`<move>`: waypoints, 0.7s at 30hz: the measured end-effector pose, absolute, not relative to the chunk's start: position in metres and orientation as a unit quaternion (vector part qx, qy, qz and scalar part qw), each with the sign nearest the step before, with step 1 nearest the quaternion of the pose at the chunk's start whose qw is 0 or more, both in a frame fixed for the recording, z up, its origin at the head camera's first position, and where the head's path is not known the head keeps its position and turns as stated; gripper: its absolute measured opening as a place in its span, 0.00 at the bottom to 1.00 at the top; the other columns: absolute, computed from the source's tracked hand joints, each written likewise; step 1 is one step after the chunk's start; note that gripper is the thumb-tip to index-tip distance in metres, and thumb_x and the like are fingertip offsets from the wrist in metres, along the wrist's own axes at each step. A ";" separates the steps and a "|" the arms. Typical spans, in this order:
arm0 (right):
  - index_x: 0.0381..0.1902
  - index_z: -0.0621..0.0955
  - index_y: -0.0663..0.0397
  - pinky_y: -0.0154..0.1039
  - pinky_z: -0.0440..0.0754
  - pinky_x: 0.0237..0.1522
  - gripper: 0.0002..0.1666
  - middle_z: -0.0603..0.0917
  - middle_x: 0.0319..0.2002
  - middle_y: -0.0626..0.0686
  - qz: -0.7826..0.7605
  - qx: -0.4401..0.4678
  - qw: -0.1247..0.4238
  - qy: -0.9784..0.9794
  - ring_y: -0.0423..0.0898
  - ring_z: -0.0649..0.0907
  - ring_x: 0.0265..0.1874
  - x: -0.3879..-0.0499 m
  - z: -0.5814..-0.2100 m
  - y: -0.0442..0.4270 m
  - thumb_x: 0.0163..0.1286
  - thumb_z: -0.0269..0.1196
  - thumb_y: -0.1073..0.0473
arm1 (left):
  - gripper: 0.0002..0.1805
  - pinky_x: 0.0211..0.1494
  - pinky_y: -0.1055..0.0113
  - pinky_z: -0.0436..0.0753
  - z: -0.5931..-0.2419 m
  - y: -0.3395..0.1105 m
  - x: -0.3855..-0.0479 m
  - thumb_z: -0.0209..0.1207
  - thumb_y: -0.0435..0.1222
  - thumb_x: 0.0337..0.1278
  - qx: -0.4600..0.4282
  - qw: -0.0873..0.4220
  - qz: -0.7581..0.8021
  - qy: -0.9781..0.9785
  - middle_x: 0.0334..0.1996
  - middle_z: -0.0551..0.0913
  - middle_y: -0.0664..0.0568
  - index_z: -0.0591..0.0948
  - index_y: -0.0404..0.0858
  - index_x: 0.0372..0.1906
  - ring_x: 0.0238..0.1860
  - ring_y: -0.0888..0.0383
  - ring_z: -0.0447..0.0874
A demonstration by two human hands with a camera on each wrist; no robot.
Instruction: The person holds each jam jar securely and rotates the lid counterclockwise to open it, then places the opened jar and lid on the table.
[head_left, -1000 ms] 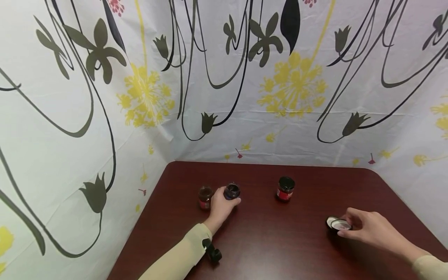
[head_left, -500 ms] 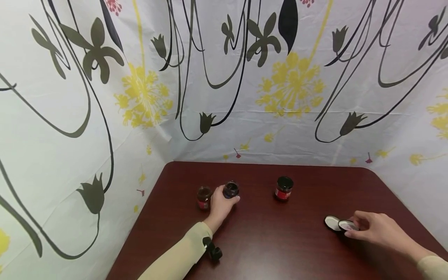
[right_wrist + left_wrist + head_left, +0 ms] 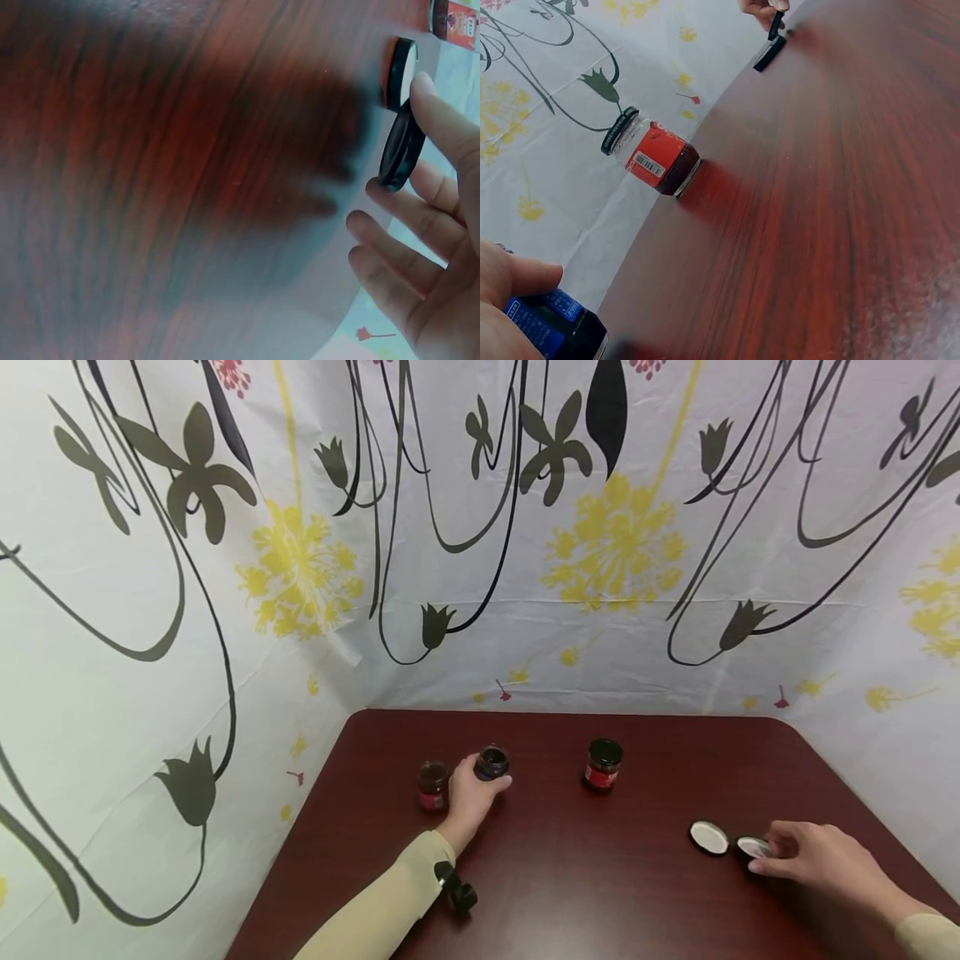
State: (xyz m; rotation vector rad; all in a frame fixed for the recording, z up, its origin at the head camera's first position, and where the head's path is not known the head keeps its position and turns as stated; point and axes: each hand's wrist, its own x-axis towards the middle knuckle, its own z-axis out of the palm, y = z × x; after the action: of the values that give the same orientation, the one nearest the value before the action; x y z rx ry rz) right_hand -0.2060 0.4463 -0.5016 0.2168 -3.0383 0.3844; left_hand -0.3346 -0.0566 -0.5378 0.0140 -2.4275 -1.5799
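Note:
My left hand point(image 3: 472, 797) grips a small dark glass jar point(image 3: 492, 763) with a blue label; its top is uncovered. Just left of that hand an open jar point(image 3: 432, 787) with a red label stands on the table. Over at the right, my right hand point(image 3: 828, 866) pinches a black jar lid point(image 3: 403, 148) between thumb and fingers, its white inside point(image 3: 752, 849) facing up in the head view. Beside it a second black lid point(image 3: 708, 838) lies on the table, white side up. The two lids are slightly apart in the head view.
A red-labelled jar point(image 3: 602, 766) with its dark lid on stands toward the back of the dark red wooden table point(image 3: 585, 877). Flower-patterned cloth point(image 3: 480, 568) hangs behind and along the sides. A black strap device point(image 3: 455, 888) sits on the left wrist.
My right hand has moved to the right with its lid, away from the lid on the table, which it overlapped before. The left hand keeps its grip on the blue-labelled jar.

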 end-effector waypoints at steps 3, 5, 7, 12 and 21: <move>0.25 0.73 0.38 0.37 0.62 0.20 0.28 0.72 0.19 0.39 0.122 0.058 0.021 -0.991 0.36 0.67 0.17 -0.206 -0.502 0.449 0.52 0.70 0.26 | 0.31 0.55 0.50 0.80 -0.539 -0.056 -0.336 0.78 0.41 0.46 0.004 0.119 -0.555 -0.823 0.49 0.84 0.49 0.81 0.39 0.57 0.52 0.49 0.81; 0.25 0.73 0.38 0.38 0.62 0.20 0.28 0.72 0.19 0.40 0.121 0.052 0.012 -0.991 0.37 0.68 0.18 -0.205 -0.503 0.450 0.53 0.69 0.25 | 0.31 0.54 0.50 0.80 -0.539 -0.055 -0.337 0.78 0.40 0.45 0.007 0.117 -0.558 -0.822 0.49 0.84 0.49 0.81 0.39 0.57 0.53 0.49 0.81; 0.25 0.73 0.38 0.39 0.62 0.20 0.29 0.72 0.19 0.40 0.121 0.050 0.008 -0.991 0.37 0.68 0.18 -0.204 -0.503 0.450 0.53 0.69 0.25 | 0.31 0.54 0.50 0.80 -0.539 -0.055 -0.336 0.78 0.40 0.45 0.010 0.116 -0.558 -0.822 0.49 0.84 0.49 0.81 0.38 0.57 0.53 0.49 0.81; 0.25 0.72 0.38 0.38 0.62 0.19 0.29 0.71 0.18 0.41 0.118 0.052 0.017 -0.991 0.37 0.67 0.17 -0.205 -0.505 0.451 0.52 0.69 0.25 | 0.31 0.55 0.49 0.79 -0.539 -0.056 -0.338 0.78 0.40 0.46 0.011 0.117 -0.561 -0.820 0.50 0.84 0.49 0.81 0.38 0.58 0.53 0.49 0.81; 0.25 0.72 0.38 0.39 0.63 0.20 0.29 0.70 0.19 0.40 0.118 0.060 0.043 -0.990 0.37 0.67 0.18 -0.203 -0.507 0.452 0.51 0.72 0.27 | 0.31 0.55 0.50 0.79 -0.543 -0.055 -0.341 0.77 0.41 0.48 0.012 0.116 -0.559 -0.821 0.50 0.83 0.49 0.80 0.40 0.59 0.53 0.50 0.81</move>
State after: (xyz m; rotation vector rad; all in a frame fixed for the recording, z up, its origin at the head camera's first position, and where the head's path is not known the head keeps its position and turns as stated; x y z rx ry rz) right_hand -0.2031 0.4525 -0.5073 0.1840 -3.0292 0.3609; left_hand -0.3409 -0.0552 -0.5428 0.0363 -2.4054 -1.6362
